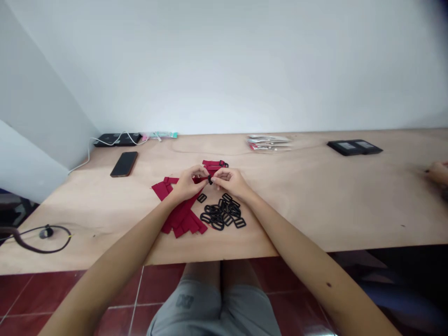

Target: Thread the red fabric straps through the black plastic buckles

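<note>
Both hands meet over the middle of the table. My left hand (pixel 190 183) is closed on a red strap, its fingers pinching near a small black buckle (pixel 210 179). From the other side, the fingertips of my right hand (pixel 229 182) pinch that same buckle. Red strap pieces (pixel 182 219) lie fanned out under and in front of my left hand. Just behind the hands are more red straps (pixel 213 164) with black buckles on them. A pile of loose black rings and slide buckles (pixel 222 212) sits below my right hand.
On the wooden table (pixel 308 200), a phone (pixel 124 164) and black boxes with a white cable (pixel 117 139) are at left. Plastic packets (pixel 269 143) lie at the back, black cases (pixel 354 147) at right. Another person's hand (pixel 439 172) shows at the right edge. A black cable (pixel 45 232) lies front left.
</note>
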`<state>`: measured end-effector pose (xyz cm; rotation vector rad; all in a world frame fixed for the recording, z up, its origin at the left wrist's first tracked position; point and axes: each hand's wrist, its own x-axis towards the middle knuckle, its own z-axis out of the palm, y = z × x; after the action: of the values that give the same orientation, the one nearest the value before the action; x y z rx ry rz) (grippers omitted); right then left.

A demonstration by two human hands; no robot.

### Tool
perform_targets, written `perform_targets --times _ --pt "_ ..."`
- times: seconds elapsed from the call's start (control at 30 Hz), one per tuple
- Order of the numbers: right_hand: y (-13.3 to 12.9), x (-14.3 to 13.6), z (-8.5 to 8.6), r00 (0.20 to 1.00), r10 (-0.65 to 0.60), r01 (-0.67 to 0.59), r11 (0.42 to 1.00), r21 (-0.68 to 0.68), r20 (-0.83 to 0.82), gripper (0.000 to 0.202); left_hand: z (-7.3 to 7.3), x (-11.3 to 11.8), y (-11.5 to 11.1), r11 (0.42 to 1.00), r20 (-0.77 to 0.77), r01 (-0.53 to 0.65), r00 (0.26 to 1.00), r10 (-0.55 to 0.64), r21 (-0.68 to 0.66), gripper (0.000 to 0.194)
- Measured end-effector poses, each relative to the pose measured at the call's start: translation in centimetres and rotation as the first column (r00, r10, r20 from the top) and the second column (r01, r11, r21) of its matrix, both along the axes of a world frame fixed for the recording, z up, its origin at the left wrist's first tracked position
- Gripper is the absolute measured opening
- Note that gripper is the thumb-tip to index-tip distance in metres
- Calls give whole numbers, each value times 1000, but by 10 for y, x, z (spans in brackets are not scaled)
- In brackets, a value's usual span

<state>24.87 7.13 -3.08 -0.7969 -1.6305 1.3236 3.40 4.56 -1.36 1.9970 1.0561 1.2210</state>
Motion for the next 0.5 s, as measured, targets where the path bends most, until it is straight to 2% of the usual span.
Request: perform_targets --times 0.2,0.37,0.5 --pt "0 1 2 1000 -11 11 1000 10 4 40 -2 1 -1 1000 -34 -5 999 6 19 32" --pt "-4 -2 5 996 52 -59 993 -106 -74 41 -4 0 -2 995 -87 -69 993 76 78 30" --pt "-5 -2 11 979 22 -65 977 -205 -202 40 -6 -3 -1 994 -124 -71 989 82 85 31"
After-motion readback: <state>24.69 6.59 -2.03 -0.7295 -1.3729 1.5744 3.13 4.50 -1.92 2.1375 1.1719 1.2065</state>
